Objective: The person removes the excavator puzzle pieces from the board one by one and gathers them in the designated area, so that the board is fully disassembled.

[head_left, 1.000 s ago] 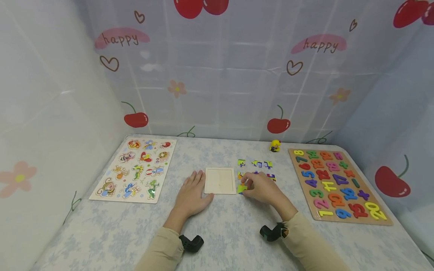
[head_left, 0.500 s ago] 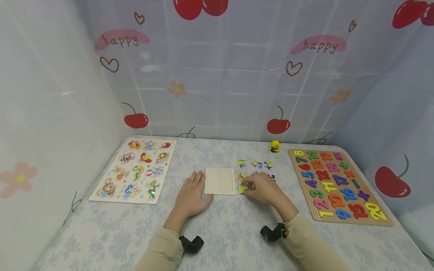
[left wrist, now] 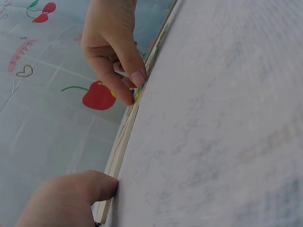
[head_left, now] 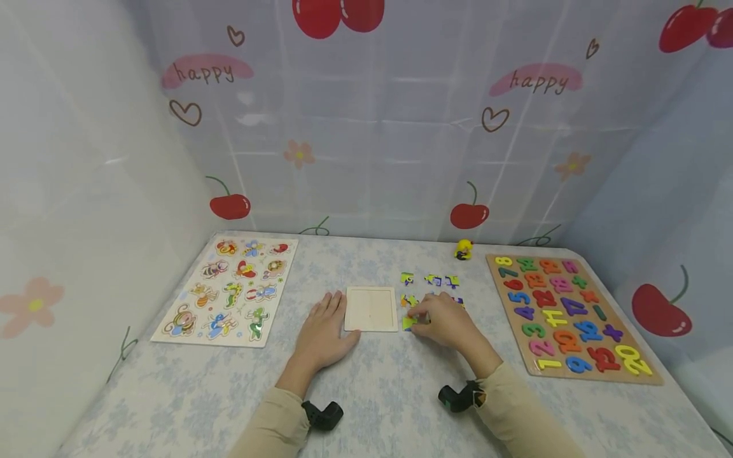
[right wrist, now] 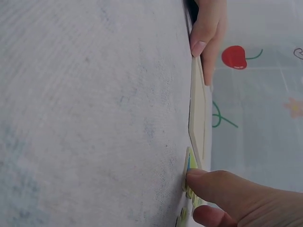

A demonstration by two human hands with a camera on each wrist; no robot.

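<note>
A square wooden puzzle tray [head_left: 370, 309] with a raised rim lies mid-table, its inside bare. My left hand [head_left: 324, 332] lies flat at the tray's left side, fingers extended, with the thumb [left wrist: 105, 185] touching the near edge. Just right of the tray, my right hand [head_left: 446, 321] pinches a green puzzle piece [head_left: 408, 323] at the table surface. Its thumb [right wrist: 201, 182] rests on the piece, which shows a bit of blue. An orange-and-green piece [head_left: 408, 300] lies right behind it. Other pieces nearby are partly hidden by the right hand.
Behind the right hand lie several loose puzzle pieces [head_left: 437, 280]. A small yellow toy figure [head_left: 464, 249] stands near the back edge. An insect picture board [head_left: 226, 289] lies at left, a number board [head_left: 572, 318] at right. A printed curtain [head_left: 366, 159] encloses the table's back and sides.
The right hand has shifted slightly rightward with the green piece, away from the tray's edge, and more of the orange-and-green piece shows. The left hand has stayed in place.
</note>
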